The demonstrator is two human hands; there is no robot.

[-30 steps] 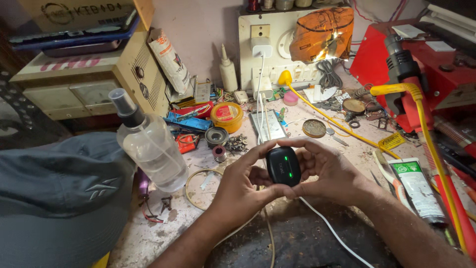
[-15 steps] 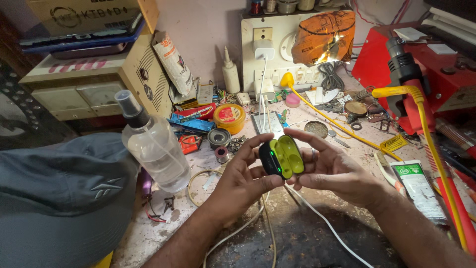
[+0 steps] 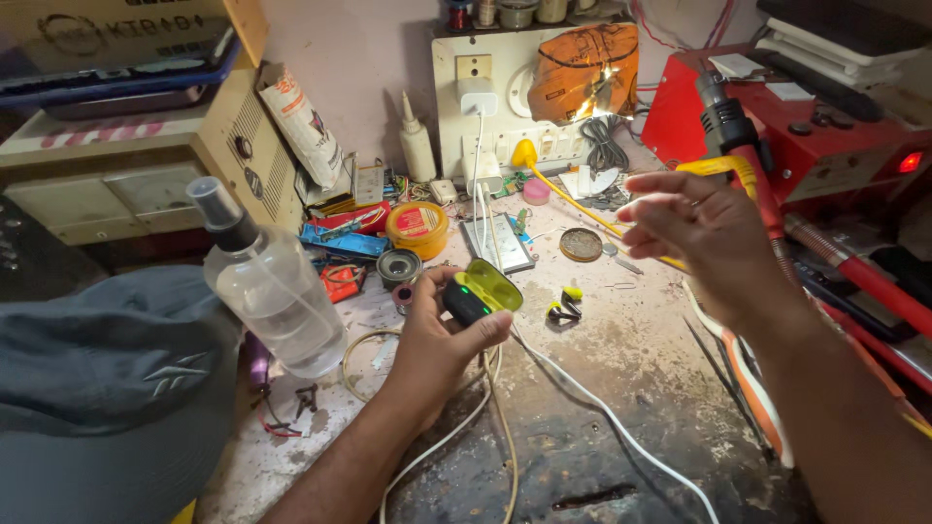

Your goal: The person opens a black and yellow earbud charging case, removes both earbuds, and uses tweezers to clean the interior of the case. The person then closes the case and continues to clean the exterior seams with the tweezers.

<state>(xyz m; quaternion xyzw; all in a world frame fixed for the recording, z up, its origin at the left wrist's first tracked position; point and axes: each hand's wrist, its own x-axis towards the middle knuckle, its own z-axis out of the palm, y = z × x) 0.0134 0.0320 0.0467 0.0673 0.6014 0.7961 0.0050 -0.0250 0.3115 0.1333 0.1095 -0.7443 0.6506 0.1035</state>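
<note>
Scarred, stained workbench [image 3: 621,408]. Pinkish wall [image 3: 359,58] behind it. White switchboard [image 3: 485,97] on that wall; lit lamp [image 3: 582,73] right of switchboard, red cabinet [image 3: 767,116] further right.

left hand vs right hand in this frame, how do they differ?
The left hand grips an open black earbud case with a yellow-green lid; the right hand holds nothing. The left hand sits low near the worn benchtop; the right hand is raised above it, by the yellow cable. The left hand's fingers curl round the case; the right hand's fingers are loosely spread. Both are bare.
</note>
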